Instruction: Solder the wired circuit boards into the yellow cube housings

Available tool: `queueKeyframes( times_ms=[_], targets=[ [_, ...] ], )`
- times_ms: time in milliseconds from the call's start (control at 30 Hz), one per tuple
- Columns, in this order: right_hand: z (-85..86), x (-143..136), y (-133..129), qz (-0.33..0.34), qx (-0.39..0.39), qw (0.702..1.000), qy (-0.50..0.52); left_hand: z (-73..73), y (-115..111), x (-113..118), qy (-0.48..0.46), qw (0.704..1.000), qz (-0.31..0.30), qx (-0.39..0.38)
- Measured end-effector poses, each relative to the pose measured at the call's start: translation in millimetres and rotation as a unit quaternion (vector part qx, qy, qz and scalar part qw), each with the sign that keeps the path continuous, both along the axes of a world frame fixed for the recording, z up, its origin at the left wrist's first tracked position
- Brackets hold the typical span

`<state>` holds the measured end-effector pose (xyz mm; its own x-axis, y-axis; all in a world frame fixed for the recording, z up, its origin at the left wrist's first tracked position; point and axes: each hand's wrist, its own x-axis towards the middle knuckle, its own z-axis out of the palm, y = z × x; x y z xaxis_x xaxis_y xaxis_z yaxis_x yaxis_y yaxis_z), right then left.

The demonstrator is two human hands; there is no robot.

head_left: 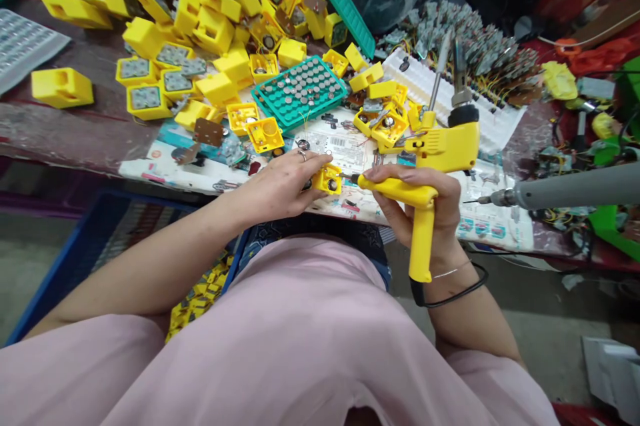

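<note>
My left hand (285, 185) has its fingers round a small open yellow housing (328, 179) on the printed sheet at the table's front edge. A round metal part shows inside the housing. My right hand (425, 206) is wrapped round a yellow pistol-shaped tool (400, 192) with a black cord. Its thin tip points left and reaches the housing's right side; the exact contact is too small to tell. Just behind stands a second yellow tool (445, 146). Open yellow housings (265, 135) lie beyond my left hand.
Yellow housings (215, 29) are heaped at the back left. A green tray (305, 89) holds round metal pieces. Behind the tools are a white tray (500, 127) and wired parts (465, 39). A grey tool (575, 187) juts in from the right. Below left sits a blue crate (75, 279).
</note>
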<state>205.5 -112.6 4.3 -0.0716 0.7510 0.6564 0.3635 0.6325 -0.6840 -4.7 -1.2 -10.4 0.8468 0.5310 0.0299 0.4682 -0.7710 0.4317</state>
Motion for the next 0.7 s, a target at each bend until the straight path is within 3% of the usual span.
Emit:
queueKeyframes(
  times_ms=[167,267,367,433,467,500,567,633,700],
  targets=[
    [2.5,-0.4,-2.6,-0.009,0.015,1.000,-0.023,5.5,2.5,0.4,0.043,0.999,0.019,-0.026],
    [4.3,1.4,-7.4,-0.075,0.028,0.997,-0.003,5.7,0.8,-2.0,0.071,0.996,0.044,-0.040],
    [6.0,2.5,-13.1,-0.168,0.036,0.984,0.051,2.0,-4.6,-3.1,-0.010,0.993,0.077,-0.089],
    [7.1,1.5,-15.7,-0.199,0.027,0.977,0.073,-0.3,-8.9,-0.1,-0.133,0.960,0.138,-0.205],
    [7.6,0.4,-16.4,-0.206,0.026,0.975,0.079,-0.8,-11.0,2.8,-0.200,0.917,0.178,-0.296],
    [8.1,-0.9,-16.8,-0.208,0.030,0.974,0.084,-0.4,-12.9,6.4,-0.258,0.852,0.215,-0.401],
    [8.3,-4.2,-16.4,-0.202,0.051,0.974,0.088,2.5,-16.2,15.0,-0.326,0.684,0.269,-0.595],
    [7.1,-8.4,-14.8,-0.191,0.070,0.976,0.084,7.5,-19.0,23.1,-0.340,0.538,0.297,-0.712],
    [3.9,-13.0,-12.6,-0.179,0.078,0.978,0.077,12.1,-21.7,28.5,-0.338,0.456,0.319,-0.759]
  ],
)
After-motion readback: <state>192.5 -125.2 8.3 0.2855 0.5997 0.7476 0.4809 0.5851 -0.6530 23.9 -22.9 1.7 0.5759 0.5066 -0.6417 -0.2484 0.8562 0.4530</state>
